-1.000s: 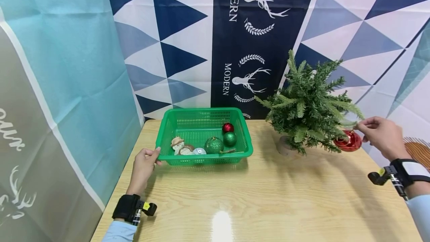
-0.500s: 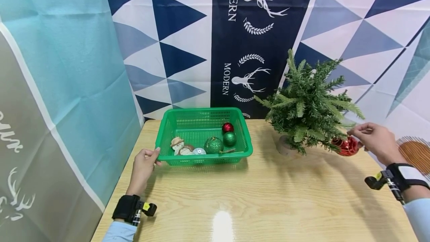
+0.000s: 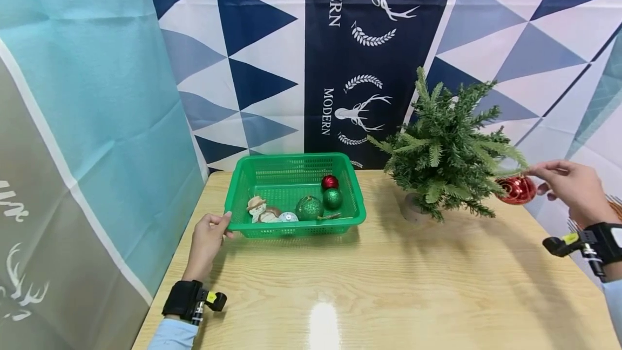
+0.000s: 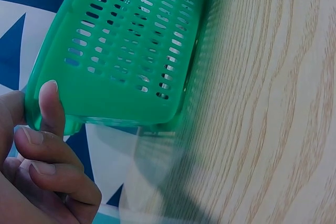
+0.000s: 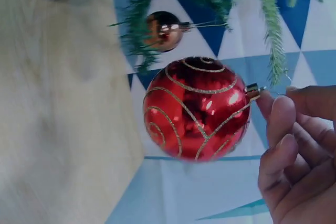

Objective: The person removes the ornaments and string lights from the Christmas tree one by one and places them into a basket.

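With thumb and forefinger, my right hand (image 3: pixel 578 188) pinches the thin hanging loop of a red Christmas bauble (image 5: pixel 197 111) with gold glitter swirls. The bauble hangs at the right side of a small artificial Christmas tree (image 3: pixel 442 150), beside a drooping light-green branch tip (image 5: pixel 273 40). My left hand (image 3: pixel 210 239) grips the front left corner of a green plastic basket (image 3: pixel 296 226), fingers over the rim. In the basket lie a snowman ornament (image 3: pixel 259 210), a silver ball (image 3: pixel 288 217), green glitter balls (image 3: pixel 309 208) and a red ball (image 3: pixel 330 182).
A small copper-coloured bauble (image 5: pixel 164 31) hangs on the tree, seen in the right wrist view. The tree's pale base (image 3: pixel 414 208) stands on the wooden table (image 3: pixel 272 290). Patterned cloth (image 3: pixel 262 42) hangs behind and on both sides.
My right hand dipped inward with the red bauble, then moved up and to the right with it, out along the branch. The left hand and basket stayed in place.
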`<control>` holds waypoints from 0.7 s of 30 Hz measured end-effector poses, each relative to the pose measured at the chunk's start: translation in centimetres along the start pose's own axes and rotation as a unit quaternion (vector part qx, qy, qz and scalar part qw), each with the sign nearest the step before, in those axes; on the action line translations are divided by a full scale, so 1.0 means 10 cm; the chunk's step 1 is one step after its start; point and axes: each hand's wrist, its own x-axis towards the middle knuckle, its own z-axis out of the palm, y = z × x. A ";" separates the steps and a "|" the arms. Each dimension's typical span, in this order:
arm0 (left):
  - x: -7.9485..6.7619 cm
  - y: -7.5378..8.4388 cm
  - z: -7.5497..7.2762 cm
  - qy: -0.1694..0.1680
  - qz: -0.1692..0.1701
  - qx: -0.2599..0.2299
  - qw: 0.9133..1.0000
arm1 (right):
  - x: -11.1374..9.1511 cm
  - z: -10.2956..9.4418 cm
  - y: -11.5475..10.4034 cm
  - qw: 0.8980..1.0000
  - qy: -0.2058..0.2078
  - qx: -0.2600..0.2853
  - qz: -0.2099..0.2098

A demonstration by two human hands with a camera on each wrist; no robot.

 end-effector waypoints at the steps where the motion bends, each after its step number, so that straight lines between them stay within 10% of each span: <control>1: 0.00 0.00 0.00 0.001 0.000 0.000 1.000 | 0.02 -0.01 -0.03 1.000 0.006 -0.006 -0.002; 11: 0.00 0.00 0.01 0.000 0.001 0.000 1.000 | 0.11 0.05 -0.12 0.989 0.014 -0.129 -0.065; 21: 0.00 0.01 0.01 0.001 -0.001 0.002 1.000 | 0.14 0.03 -0.04 0.990 0.009 -0.137 -0.014</control>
